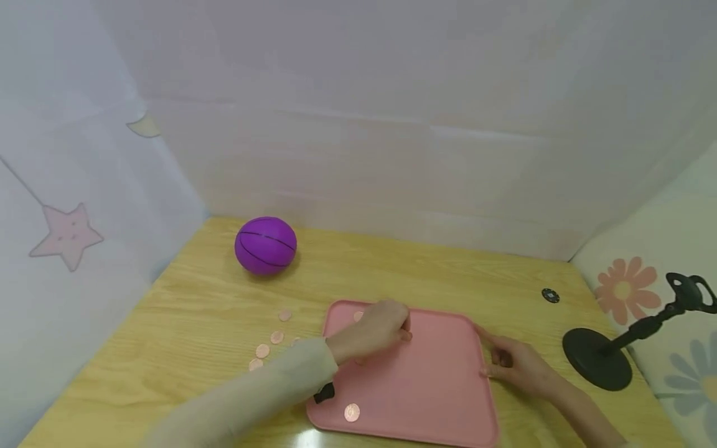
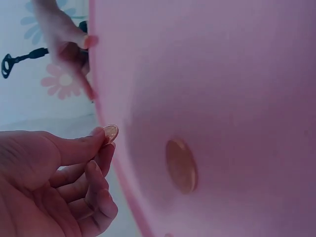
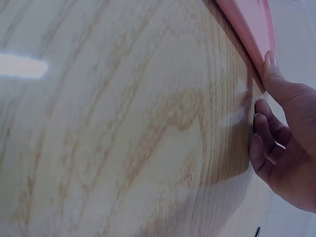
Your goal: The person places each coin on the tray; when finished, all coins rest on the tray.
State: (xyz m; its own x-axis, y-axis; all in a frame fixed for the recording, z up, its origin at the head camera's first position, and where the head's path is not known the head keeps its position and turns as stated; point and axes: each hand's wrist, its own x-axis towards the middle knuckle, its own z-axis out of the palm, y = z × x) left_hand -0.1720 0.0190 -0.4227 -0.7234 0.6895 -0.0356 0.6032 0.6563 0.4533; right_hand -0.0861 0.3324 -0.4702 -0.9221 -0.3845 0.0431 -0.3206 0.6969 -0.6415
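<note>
Between thumb and index fingertip my left hand [image 1: 372,333] pinches a copper-coloured coin [image 2: 111,133], held over the pink tray [image 1: 420,379]. Another coin [image 2: 181,167] lies on the tray surface beyond that hand in the left wrist view. In the head view one coin [image 1: 351,412] sits near the tray's front left corner, and a second [image 1: 358,316] is close to its back edge, partly covered by the left hand. My right hand [image 1: 518,364] touches the tray's right side, thumb on the rim and index finger stretched toward the back corner; its other fingers curl loosely by the table.
Several coins [image 1: 262,351] are scattered on the wooden table [image 1: 168,348] left of the tray. A purple ball [image 1: 266,246] stands farther back. At the right are a black stand [image 1: 598,359] and a small black disc [image 1: 551,295]. Pale curtains [image 1: 392,124] enclose the table.
</note>
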